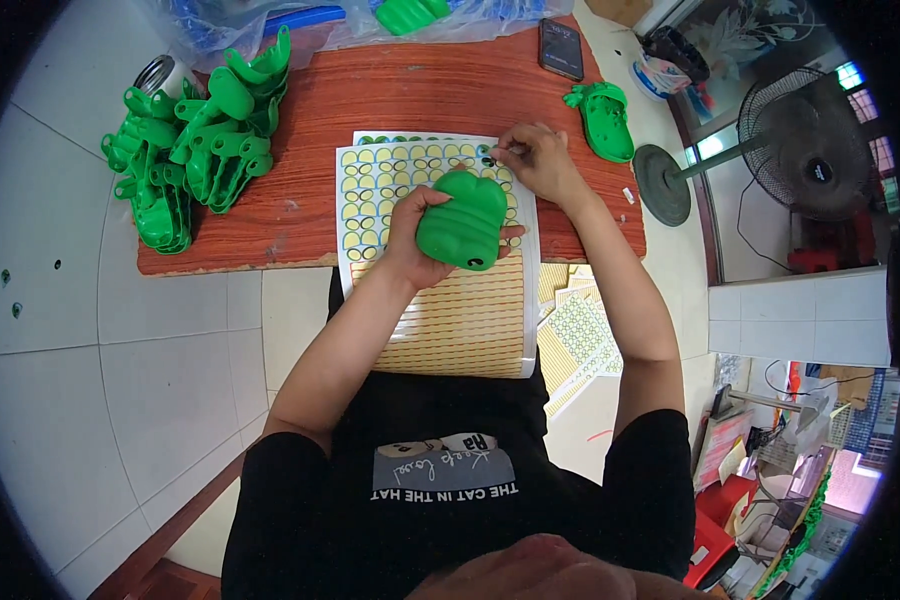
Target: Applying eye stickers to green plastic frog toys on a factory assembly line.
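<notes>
One green shoe piece (466,226) was gripped in the left hand (409,238) over a sticker sheet (375,185). The right hand (535,160) had its fingertips close together near the sheet's top; whether they held anything was unclear. Beyond were piled green pieces (205,145) and a clog (607,125).

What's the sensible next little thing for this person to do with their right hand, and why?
Probably peel a sticker from the sheet and bring it to the green piece. The right hand's fingertips are at the sheet's upper edge, the left hand holds the piece above it, and one dark, eye-like mark shows on its near end.
</notes>
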`<state>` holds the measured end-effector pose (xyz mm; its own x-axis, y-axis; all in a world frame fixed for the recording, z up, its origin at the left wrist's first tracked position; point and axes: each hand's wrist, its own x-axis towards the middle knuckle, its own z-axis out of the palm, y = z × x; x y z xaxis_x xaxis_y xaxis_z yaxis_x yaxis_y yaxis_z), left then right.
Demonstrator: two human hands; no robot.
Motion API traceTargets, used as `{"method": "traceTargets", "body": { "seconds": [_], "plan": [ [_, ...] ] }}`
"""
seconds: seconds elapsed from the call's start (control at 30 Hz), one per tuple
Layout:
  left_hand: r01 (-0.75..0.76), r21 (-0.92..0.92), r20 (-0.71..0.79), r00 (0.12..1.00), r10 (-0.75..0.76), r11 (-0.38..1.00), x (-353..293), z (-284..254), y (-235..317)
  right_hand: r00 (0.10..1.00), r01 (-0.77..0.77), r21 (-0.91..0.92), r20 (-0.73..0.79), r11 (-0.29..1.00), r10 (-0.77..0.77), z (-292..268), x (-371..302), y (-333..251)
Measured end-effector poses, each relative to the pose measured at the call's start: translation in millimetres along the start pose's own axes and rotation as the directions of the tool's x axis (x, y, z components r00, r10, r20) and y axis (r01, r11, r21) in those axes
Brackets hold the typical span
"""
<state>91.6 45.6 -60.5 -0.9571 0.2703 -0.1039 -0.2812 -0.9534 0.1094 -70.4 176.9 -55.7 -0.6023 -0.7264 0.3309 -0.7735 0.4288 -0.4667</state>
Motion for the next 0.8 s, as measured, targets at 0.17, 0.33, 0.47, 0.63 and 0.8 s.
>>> {"method": "traceTargets", "body": {
  "seconds": [0.17, 0.33, 0.47, 0.63, 0.8],
  "plan": [
    [-0.025, 0.065, -0.032, 0.999, 0.027, 0.998, 0.2, 3.9, 0.3, 0.996, -0.025, -0.136, -0.091, 0.990, 0.012, -4.4, -4.8, -28.5],
    [0.013, 0.036, -0.065, 0.998, -0.011, 0.999, 2.5, 6.7, -0.2, 0.955, 0.062, -0.237, -0.269, 0.970, -0.127, -16.1, -17.2, -58.4],
    [-0.110, 0.067, -0.097, 0.988, 0.117, 0.992, 1.5, 20.5, -11.4, 0.904, -0.019, 0.039, -0.426, 0.999, 0.034, -31.8, -44.2, -88.5],
    [-0.165, 0.220, -0.189, 0.960, 0.208, 0.962, -5.3, 27.2, -14.4, 0.949, 0.057, 0.230, -0.314, 0.972, 0.019, -40.7, -75.0, -131.7],
    [-0.188, 0.229, -0.193, 0.953, 0.234, 0.955, -2.7, 29.5, -19.2, 0.959, 0.057, 0.148, -0.284, 0.987, -0.013, -41.0, -79.0, -132.6]
  ]
}}
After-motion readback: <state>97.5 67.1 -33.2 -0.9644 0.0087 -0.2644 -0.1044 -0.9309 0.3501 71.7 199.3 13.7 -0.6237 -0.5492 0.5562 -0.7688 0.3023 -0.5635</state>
